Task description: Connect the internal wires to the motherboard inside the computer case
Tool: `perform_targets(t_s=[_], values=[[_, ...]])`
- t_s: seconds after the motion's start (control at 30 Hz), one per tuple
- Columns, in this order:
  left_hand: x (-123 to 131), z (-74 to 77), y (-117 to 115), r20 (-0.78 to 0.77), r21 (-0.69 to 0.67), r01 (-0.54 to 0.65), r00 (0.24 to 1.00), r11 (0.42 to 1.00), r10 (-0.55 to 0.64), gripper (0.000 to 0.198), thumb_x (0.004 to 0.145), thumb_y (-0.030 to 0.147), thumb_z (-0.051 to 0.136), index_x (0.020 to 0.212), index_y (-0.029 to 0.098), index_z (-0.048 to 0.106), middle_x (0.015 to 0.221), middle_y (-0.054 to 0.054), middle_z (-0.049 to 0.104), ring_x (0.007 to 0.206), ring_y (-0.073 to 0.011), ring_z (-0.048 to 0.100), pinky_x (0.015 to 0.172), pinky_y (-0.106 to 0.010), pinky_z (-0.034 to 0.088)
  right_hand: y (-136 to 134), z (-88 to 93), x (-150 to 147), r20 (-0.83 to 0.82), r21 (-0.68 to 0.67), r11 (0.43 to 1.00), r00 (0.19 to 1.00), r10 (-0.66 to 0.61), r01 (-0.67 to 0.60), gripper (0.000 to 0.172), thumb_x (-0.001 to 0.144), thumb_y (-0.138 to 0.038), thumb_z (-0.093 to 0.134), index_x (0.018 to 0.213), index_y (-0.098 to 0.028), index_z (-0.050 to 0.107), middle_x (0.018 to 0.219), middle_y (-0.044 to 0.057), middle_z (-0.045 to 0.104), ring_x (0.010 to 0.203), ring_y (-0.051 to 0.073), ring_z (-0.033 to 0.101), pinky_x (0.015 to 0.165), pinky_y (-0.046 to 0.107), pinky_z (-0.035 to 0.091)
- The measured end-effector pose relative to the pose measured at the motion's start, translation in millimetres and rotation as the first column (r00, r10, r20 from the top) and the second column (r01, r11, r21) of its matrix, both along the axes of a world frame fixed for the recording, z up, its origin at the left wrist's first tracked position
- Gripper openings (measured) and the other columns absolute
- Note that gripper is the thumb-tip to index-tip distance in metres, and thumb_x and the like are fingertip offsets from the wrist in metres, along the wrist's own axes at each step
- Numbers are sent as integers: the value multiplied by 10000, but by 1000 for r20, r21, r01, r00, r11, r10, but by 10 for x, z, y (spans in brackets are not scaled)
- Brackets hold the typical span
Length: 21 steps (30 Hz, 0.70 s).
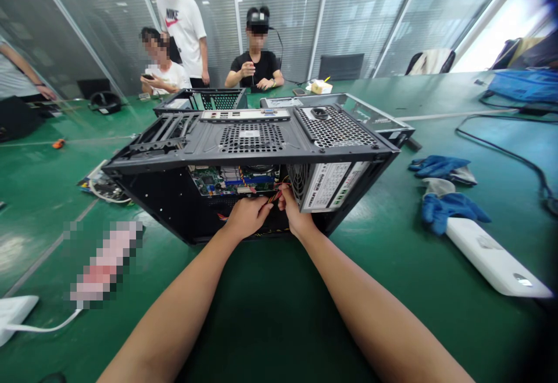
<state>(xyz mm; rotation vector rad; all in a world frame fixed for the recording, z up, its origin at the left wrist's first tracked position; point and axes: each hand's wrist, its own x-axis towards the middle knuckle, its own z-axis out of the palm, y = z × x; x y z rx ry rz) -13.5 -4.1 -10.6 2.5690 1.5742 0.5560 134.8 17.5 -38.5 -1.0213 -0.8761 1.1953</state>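
Note:
A black computer case (200, 145) lies on the table with its open side facing me. Both my hands reach inside it. My left hand (248, 217) is closed on a bundle of thin red, yellow and black power cables (275, 197). Beside it, my right hand (294, 211) pinches the same cables near the power supply (333, 185), which has a white label and a fan. A green motherboard (231, 179) sits behind my hands, with a short coloured cable hanging in front of it. The cable ends are partly hidden by my fingers.
Blue work gloves (453, 206) and a white power bank (492, 255) lie to the right. A blurred phone (107, 264) on a white cable lies left, near a loose circuit board (104, 185). Another open case (370, 115) stands behind. Several people are across the table.

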Motion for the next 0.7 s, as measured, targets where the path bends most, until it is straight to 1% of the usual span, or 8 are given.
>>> perform_targets(t_s=[0.17,0.33,0.57,0.7], values=[[-5,-16,13,15,-6,-1,1000,1000,1,320,980,352,420,895,184,680,713,-65,682,680,-197,658,628,-274,422,9,-14,-2,-12,-4,1000,1000,1,-1,514,668,-691,686,795,-195,632,601,-47,506,517,79,466,492,236,387],[-8,-21,15,-1,8,7,1000,1000,-7,328,983,354,422,901,181,687,730,-66,693,680,-200,662,626,-277,417,19,-19,-3,-8,18,1000,1000,1,-1,509,665,-690,685,782,-200,619,589,-49,501,510,83,460,481,238,385],[8,27,-20,-81,25,1,997,1000,1,297,981,346,436,983,182,683,900,-95,735,799,-234,690,677,-305,456,24,-19,1,-17,-2,1000,1000,-16,16,519,630,-690,715,757,-198,611,579,-55,490,497,76,452,466,230,376],[17,28,-26,-64,24,11,998,1000,-9,288,982,341,438,995,180,677,917,-99,731,820,-231,687,706,-312,465,27,-13,7,-16,-13,1000,1000,-25,24,516,621,-687,727,710,-198,586,567,-55,486,486,73,449,462,229,372]])
